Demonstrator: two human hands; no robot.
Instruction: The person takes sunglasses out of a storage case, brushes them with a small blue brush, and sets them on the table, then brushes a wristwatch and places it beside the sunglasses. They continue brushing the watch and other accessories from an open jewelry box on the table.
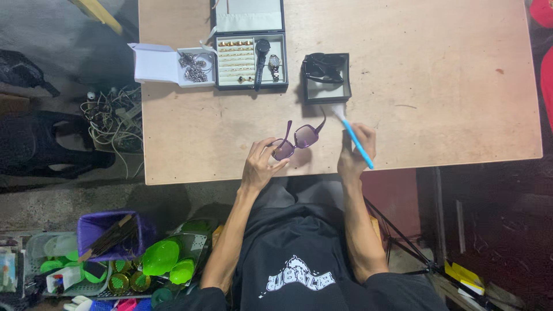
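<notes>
I am holding the purple sunglasses (pixel 298 140) over the near edge of the wooden table (pixel 449 86), my left hand (pixel 260 164) pinching one lens end between thumb and fingers, temples pointing away from me. My right hand (pixel 355 151) is wrapped closed around the blue-handled brush (pixel 352 136), its white bristles reaching up toward the small black box (pixel 326 78). Judging by this, the brushing of the glasses is only just getting going: the bristles are sitting beside the frame, not on a lens, and I cannot tell whether either lens is clean. Beyond my hands the open jewellery case (pixel 251 60) is showing rows of rings and two watches, with a white box of chains (pixel 173 65) touching its left side. Nothing is lying between my hands and those boxes.
</notes>
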